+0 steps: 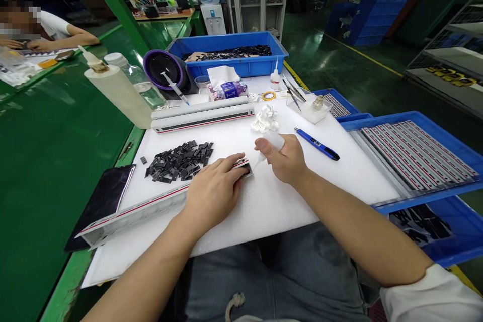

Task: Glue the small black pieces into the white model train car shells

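A long white rail with a red stripe (139, 207) lies diagonally on the white work board (279, 211). My left hand (213, 188) is closed over the rail near its right end, fingertips at the open end. In my right hand (285, 157) is a small white squeeze bottle (274, 141), its thin nozzle pointing down toward that end of the rail. Small black rectangular pieces (181, 161) form a loose pile behind the rail. Two similar rails (204, 116) rest farther back. Crumpled white tissue (265, 118) sits behind my right hand.
A blue cutter (317, 144) lies to the right. Behind stand a blue bin (230, 67), a tissue pack (228, 89), a tilted cream bottle (118, 95) and a glue bottle (275, 79). Blue trays (449, 136) with striped rails are at right. A person (56, 30) sits at far left.
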A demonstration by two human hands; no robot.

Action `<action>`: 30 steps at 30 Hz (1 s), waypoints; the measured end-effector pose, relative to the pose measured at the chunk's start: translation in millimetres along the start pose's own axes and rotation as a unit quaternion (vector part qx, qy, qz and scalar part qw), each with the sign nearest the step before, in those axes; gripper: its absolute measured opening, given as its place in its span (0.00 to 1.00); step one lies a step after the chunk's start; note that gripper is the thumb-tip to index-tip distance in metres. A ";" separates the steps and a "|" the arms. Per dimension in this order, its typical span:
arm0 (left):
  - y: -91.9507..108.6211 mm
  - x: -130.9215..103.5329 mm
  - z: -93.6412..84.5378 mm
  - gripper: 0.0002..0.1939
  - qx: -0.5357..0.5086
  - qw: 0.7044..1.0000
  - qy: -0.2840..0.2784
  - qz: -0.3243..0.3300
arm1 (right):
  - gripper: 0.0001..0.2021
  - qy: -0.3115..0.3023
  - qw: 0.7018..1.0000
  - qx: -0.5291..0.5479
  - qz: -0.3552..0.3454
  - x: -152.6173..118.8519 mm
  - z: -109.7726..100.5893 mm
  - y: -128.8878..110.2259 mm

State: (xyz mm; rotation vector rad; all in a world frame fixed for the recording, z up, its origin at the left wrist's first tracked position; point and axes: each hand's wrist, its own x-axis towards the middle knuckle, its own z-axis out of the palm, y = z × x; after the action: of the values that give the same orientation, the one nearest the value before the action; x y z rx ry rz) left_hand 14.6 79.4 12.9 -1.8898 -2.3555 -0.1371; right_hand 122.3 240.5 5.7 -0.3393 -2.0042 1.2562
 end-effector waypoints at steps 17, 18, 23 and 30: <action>-1.3 -0.8 1.1 0.14 -0.004 1.000 0.009 0.003 | 0.15 0.124 0.908 0.372 0.145 29.2 -45.9 12.5; -1.3 -1.0 1.2 0.14 -0.004 1.000 0.009 0.003 | 0.13 0.109 0.897 0.398 0.156 31.1 -49.1 13.9; -0.6 -2.5 1.0 0.14 -0.006 1.000 0.014 0.002 | 0.19 0.081 0.891 0.420 0.153 36.3 -46.1 23.7; -0.3 -3.1 2.4 0.13 -0.021 1.000 0.014 -0.003 | 0.17 0.077 0.994 -0.010 0.078 38.1 -18.3 40.9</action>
State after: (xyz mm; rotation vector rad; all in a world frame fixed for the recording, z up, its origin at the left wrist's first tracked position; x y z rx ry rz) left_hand 14.9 76.6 10.1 -1.8863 -2.3585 -0.2148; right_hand 102.4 294.0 -7.9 -0.5949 -1.8890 1.2655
